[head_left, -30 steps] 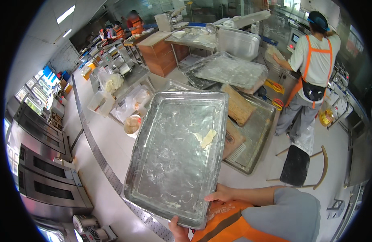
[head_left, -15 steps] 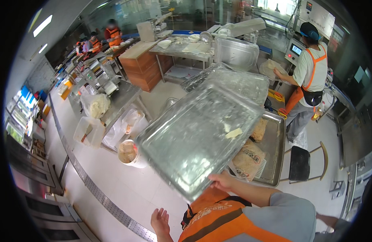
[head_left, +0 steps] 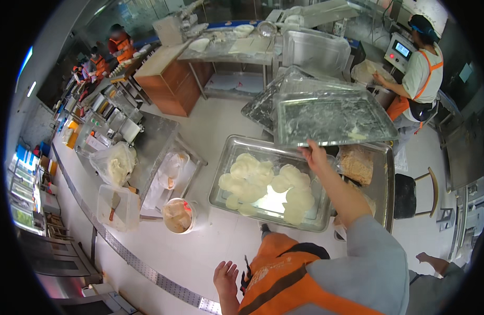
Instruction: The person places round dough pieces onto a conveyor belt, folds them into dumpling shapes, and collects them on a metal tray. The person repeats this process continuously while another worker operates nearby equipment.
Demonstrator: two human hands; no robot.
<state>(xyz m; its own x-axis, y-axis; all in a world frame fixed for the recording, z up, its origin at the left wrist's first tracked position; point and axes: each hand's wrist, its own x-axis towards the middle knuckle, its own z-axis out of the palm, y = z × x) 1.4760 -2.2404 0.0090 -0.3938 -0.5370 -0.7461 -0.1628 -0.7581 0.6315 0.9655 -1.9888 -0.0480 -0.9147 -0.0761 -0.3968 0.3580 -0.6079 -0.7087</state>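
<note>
My right hand (head_left: 315, 156) grips the near edge of a floured metal baking tray (head_left: 326, 118), my arm stretched out in front of me. A scrap of pale dough sticks to that tray near its right side. Below it and nearer to me stands another metal tray (head_left: 215, 197) with many thin, round dough sheets (head_left: 247, 176) lying in overlapping heaps. Low in the view, beside my orange apron (head_left: 276, 262), my left hand (head_left: 226, 278) hangs with its fingers apart and holds nothing.
More trays lean behind the held one. On the right, a large tray (head_left: 387, 181) carries bagged crumbs (head_left: 356, 165); a co-worker (head_left: 423, 68) stands at a machine beyond. To the left are a white bucket (head_left: 179, 216), a clear tub (head_left: 118, 207) and a steel table (head_left: 160, 134).
The held tray has swung away from me, up and to the right, as my right arm extended. The tray of dough sheets under it has come into sight.
</note>
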